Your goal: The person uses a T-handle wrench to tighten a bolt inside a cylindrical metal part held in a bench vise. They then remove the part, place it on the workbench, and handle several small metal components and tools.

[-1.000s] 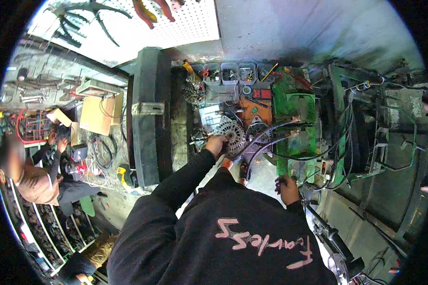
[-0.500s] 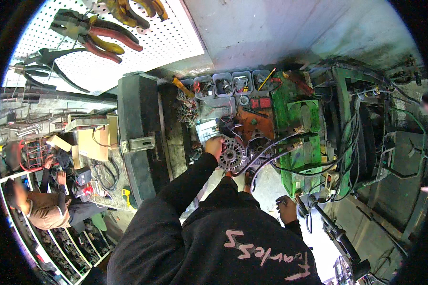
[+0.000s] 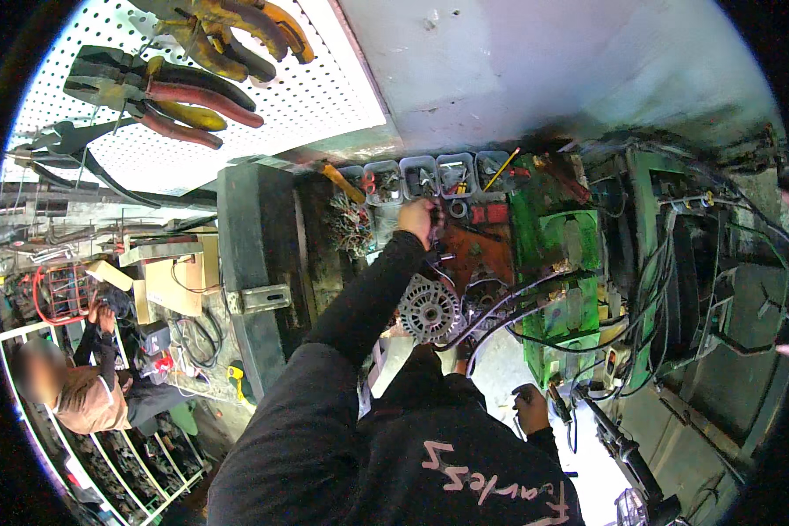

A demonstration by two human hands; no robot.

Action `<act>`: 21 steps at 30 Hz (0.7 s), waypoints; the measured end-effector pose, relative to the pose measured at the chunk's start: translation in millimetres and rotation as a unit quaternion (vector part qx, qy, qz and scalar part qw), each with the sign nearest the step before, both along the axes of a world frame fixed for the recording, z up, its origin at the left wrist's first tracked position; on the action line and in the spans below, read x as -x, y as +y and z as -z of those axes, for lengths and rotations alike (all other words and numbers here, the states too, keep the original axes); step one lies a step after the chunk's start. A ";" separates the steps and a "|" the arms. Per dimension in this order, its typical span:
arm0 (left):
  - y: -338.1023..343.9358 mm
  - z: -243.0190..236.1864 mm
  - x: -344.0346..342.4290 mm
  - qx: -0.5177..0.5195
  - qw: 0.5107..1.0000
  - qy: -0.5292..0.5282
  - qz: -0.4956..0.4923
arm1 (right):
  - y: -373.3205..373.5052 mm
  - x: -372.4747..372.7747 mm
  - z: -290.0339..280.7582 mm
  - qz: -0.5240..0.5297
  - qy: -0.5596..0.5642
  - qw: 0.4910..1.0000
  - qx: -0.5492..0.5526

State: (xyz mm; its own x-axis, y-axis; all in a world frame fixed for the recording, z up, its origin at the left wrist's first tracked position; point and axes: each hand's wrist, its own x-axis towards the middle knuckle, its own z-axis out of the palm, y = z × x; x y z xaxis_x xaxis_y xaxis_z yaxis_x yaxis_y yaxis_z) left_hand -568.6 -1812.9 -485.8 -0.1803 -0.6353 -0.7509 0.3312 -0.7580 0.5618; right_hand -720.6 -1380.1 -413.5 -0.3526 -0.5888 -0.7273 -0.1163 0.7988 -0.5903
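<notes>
My left hand (image 3: 418,221) reaches over the cluttered bench, just in front of the small clear bins. Its fingers are curled together by something dark that I cannot make out. Below it, nearer my body, an alternator (image 3: 429,310) sits with its round vented face and centre hub turned up. A dark cable runs beside the alternator. My right hand (image 3: 531,408) hangs low at the right, away from the bench, beside a black cable. Its fingers are curled inward, and whatever lies in them is hidden.
Clear bins (image 3: 419,179) of small parts line the back of the bench. A green machine (image 3: 563,329) with dark cables stands to the right. A dark metal beam (image 3: 256,237) stands at the left. Pliers (image 3: 153,92) hang upper left. Another person (image 3: 92,390) sits far left.
My left hand has left the alternator's edge and moved away from me toward the bins. The right hand stays low at the right, slightly lower in view.
</notes>
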 end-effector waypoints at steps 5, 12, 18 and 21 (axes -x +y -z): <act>63.4 32.9 13.1 0.108 0.984 -0.051 0.135 | -8.9 -2.4 -12.9 -0.003 0.002 0.999 -0.046; 130.9 52.0 -5.3 -0.041 0.991 0.007 0.129 | 4.5 3.4 7.6 0.048 -0.046 0.996 -0.067; 94.8 34.7 -16.0 -0.054 0.997 -0.032 0.047 | -18.9 -1.8 3.6 0.054 -0.074 0.995 -0.048; 60.6 56.7 -20.3 -0.028 0.999 -0.034 0.011 | -22.8 -1.7 9.2 0.046 -0.092 0.994 -0.043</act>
State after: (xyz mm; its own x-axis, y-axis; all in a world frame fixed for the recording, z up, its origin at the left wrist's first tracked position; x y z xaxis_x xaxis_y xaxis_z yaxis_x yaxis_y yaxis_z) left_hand -548.2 -1752.3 -542.5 -0.1416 -0.5885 -0.7960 0.2769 -0.7956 0.5389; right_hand -718.9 -1402.9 -422.7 -0.2595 -0.4925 -0.8308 0.0632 0.8497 -0.5234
